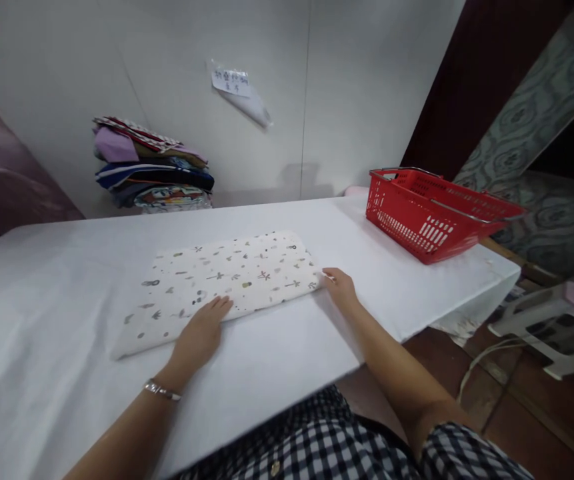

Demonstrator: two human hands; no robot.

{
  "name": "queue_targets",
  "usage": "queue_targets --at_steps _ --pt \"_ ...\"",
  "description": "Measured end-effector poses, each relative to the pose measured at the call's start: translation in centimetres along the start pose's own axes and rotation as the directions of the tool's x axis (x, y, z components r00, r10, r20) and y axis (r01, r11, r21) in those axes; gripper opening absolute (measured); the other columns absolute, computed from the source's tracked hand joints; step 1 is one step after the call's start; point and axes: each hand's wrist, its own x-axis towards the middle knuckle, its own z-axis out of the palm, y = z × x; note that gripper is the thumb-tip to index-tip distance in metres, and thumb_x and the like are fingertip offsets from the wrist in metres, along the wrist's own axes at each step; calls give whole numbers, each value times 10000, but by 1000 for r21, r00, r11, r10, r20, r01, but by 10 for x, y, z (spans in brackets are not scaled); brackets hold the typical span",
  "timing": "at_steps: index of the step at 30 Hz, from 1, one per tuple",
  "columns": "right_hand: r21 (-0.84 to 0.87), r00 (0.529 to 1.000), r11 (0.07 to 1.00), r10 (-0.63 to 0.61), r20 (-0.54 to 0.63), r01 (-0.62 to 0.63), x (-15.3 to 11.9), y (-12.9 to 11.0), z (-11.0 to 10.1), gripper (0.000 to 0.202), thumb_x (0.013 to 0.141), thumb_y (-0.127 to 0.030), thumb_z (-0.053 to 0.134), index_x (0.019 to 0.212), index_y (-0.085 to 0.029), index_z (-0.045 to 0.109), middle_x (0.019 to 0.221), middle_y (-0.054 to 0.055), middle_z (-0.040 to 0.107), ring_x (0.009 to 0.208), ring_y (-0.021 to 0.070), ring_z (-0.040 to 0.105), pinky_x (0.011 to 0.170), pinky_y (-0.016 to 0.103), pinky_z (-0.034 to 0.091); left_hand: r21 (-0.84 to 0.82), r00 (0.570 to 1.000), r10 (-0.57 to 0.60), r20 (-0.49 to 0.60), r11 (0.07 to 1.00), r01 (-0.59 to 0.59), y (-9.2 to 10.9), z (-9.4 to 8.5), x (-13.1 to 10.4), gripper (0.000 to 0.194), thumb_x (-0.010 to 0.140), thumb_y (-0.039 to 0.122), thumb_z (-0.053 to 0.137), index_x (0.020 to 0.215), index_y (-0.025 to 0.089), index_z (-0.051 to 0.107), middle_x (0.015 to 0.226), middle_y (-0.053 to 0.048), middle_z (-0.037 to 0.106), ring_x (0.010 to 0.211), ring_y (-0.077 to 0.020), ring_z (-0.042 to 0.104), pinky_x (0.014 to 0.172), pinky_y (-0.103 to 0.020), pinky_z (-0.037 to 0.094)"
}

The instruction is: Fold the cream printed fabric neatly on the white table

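Note:
A white cloth with small printed shapes (237, 273) lies folded into a flat, long piece on the white-covered table (287, 360). My left hand (204, 333) rests flat on its near edge, left of the middle, fingers stretched out and a silver band at the wrist. At the cloth's right end, my right hand (337, 285) has its thumb and fingers closed on the near right corner.
A red plastic basket (417, 213) with metal handles stands at the table's right end. Folded clothes (154, 167) are stacked at the back left against the wall. A paper sign (231, 81) hangs on the wall. A white stool (561, 320) is on the floor at right.

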Motion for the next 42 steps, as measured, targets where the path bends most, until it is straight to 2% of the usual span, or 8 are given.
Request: queue_targets --at_steps 2,5,8,16,24,32,36,42 --pt "50 988 987 153 -8 -152 -4 13 -8 284 787 -280 447 972 -210 651 966 36 678 864 183 611 798 321 473 7 1000 0 7 1000 0 1 -1 1 580 727 93 325 1281 130 493 1355 -68 475 1283 -217 391 1076 -406 338" --pt "41 975 975 216 59 -219 -9 15 -10 188 745 -299 492 797 -221 655 801 -2 670 758 168 599 709 285 460 21 1000 10 -1 1000 -10 1 -1 2 572 732 105 315 1276 124 493 1349 -75 481 1277 -221 399 1065 -411 351" --pt "5 978 982 188 90 -189 -9 9 -7 124 719 -261 524 739 -217 639 753 -11 650 723 154 579 667 264 429 40 1000 26 -18 999 -25 0 -1 2 561 743 118 301 1272 114 488 1336 -87 494 1274 -223 403 1056 -419 361" --pt "-88 984 991 116 135 -104 -5 10 -6 101 749 -235 540 783 -212 632 825 2 641 764 150 557 662 248 402 36 997 41 -58 999 -39 -5 2 2 531 757 169 324 1257 127 495 1314 -104 514 1275 -239 401 1062 -445 343" --pt "-266 987 960 121 109 -89 -3 8 -7 114 761 -177 503 739 -204 611 796 14 639 733 152 548 643 250 372 69 999 45 -19 997 -44 -5 2 4 520 749 167 331 1232 148 523 1305 -103 523 1251 -253 432 1041 -470 349" --pt "-151 992 986 83 95 -68 -6 12 -7 238 766 -209 505 975 -219 619 879 3 644 815 156 550 731 263 394 48 999 44 -12 998 -43 -4 0 4 525 754 153 335 1245 135 518 1313 -98 514 1259 -240 424 1049 -442 357" --pt "-139 992 989 61 110 -45 -6 15 -5 201 761 -242 501 904 -223 642 875 8 642 816 162 557 754 280 404 33 1000 2 -6 999 -2 0 0 3 541 742 127 348 1255 163 517 1328 -73 502 1271 -224 408 1064 -435 340" --pt "-56 993 998 39 108 -33 -3 29 1 241 754 -358 481 866 -217 640 821 16 647 726 181 572 678 298 429 10 996 -84 -2 996 84 13 -8 -2 577 726 64 354 1276 160 497 1368 -74 456 1296 -210 371 1082 -433 305"
